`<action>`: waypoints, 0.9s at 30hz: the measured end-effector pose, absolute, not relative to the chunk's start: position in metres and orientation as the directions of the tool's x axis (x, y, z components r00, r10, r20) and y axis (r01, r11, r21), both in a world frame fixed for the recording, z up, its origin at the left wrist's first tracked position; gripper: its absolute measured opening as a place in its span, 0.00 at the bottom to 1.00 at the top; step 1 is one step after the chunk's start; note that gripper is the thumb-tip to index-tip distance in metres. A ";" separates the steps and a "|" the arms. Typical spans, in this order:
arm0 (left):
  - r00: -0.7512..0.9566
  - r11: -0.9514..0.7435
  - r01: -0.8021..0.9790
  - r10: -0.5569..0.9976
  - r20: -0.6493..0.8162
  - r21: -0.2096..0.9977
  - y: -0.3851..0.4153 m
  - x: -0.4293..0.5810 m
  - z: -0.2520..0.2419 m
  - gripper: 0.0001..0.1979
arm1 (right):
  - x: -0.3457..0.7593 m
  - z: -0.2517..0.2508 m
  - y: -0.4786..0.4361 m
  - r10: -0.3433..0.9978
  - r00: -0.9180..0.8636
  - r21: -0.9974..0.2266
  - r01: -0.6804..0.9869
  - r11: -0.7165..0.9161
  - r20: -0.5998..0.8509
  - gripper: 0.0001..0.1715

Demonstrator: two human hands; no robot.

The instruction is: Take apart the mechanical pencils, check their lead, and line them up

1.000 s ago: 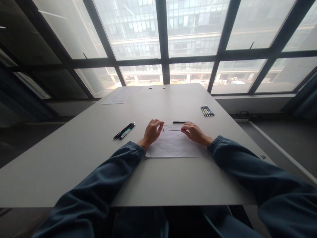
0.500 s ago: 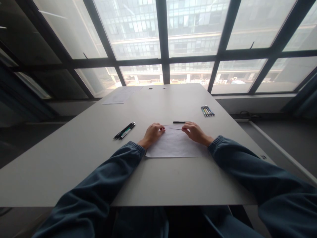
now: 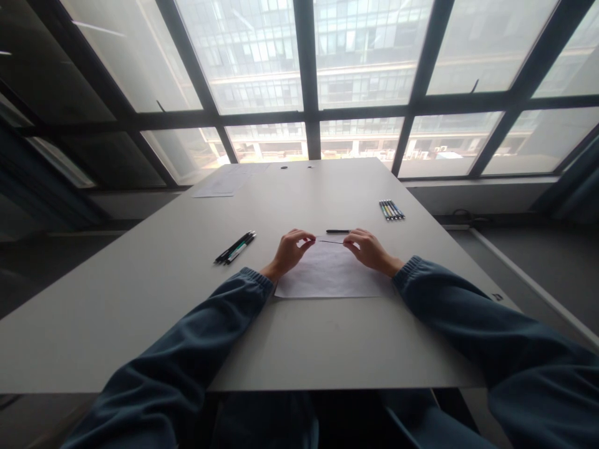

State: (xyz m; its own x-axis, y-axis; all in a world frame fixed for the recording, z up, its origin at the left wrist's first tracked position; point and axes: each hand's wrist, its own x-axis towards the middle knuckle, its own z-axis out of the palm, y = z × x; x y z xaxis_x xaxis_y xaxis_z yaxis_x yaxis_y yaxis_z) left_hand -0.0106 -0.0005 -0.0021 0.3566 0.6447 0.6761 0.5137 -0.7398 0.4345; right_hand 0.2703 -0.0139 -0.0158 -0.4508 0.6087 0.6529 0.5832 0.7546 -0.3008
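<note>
Thin dark rod [image 3: 333, 242] gripped at one end only

Nearest, a white sheet of paper [image 3: 330, 277] is laid flat on the tabletop [image 3: 140, 324], with a wrist rested at either side. Over its far part the rod is held by the right hand [image 3: 369, 251], its fingers closed in a pinch on the right end; the other end is left unsupported. By such a hold, a twist or slip could be caused if the pinch is loosened, or the free end could be knocked aside by the left hand [image 3: 289, 251], whose thumb and forefinger are brought nearly together just beside it (whether anything small is held there cannot be told).

The rod's long axis is set left to right, roughly along the sheet's near edge, its free end pointed at the left fingers; which end is the tip cannot be made out. Just beyond, a dark pen [image 3: 337, 231] is laid almost parallel, partly hidden by the right hand, by which it could be nudged. Farther off, a row of pens [image 3: 392, 209] is placed to the right.
</note>
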 end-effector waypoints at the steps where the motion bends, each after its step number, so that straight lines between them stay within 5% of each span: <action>1: 0.350 -0.742 0.506 0.643 0.681 0.440 -0.002 -0.010 -0.001 0.02 | 0.270 -0.015 -0.014 0.605 -0.453 -0.300 0.579 0.758 0.655 0.10; 27: 0.393 -0.743 0.461 0.661 0.639 0.486 -0.011 -0.005 0.002 0.06 | 0.267 -0.008 -0.020 0.577 -0.493 -0.286 0.545 0.788 0.652 0.11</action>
State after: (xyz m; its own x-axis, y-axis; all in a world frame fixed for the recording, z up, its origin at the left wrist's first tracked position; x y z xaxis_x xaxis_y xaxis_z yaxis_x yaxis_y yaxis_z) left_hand -0.0055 -0.0110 0.0022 0.3933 0.6614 0.6386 0.4607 -0.7429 0.4857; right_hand 0.2666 -0.0204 -0.0077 -0.4927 0.5769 0.6515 0.5448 0.7883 -0.2861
